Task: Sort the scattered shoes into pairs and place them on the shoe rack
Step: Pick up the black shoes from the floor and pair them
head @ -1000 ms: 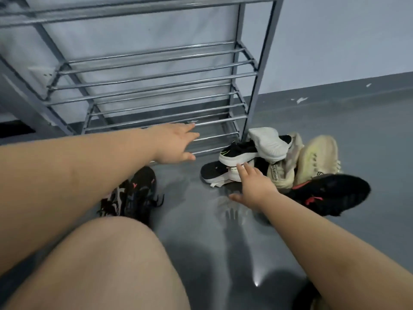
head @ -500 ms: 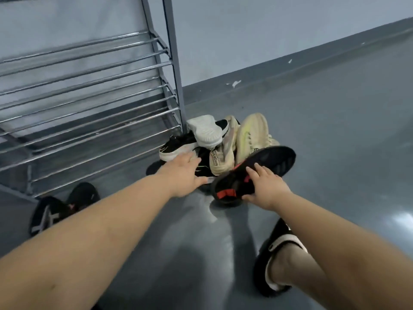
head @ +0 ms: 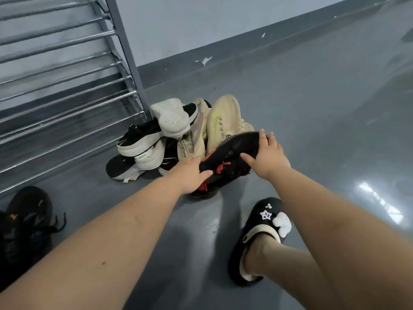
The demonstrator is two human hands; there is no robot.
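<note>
Both hands on one black sneaker with red accents (head: 225, 162), tipped up sole-outward at the near edge of the shoe pile. Right hand (head: 269, 158) laid over the toe end, fingers spread across the sole and thumb hooked under the edge: a grip clasping the shoe from above, likely to lift it clear without dragging its neighbours. Left hand (head: 191, 175) pressed against the heel end, thumb lying along the upper, fingers mostly hidden behind the shoe, so hard to tell whether closed round it or merely steadying. Heel resting low, near or on the grey floor (head: 301, 113); toe raised and leaning against the beige knit sneakers (head: 223, 121) behind. Further left in the heap, black-and-white sneakers (head: 138, 151) stacked crookedly, one white sole turned up, just beside the upright of the metal shoe rack (head: 67, 104), its bars bare as far as visible. Apart from the pile, at the lower left, another dark sneaker with reddish marks (head: 26, 222), quite possibly the mate, which would explain singling out this shoe first. Near the right forearm, a foot in a black slipper with white charms (head: 259, 240), worn and so no part of the sorting. Pairing apparently only beginning.
</note>
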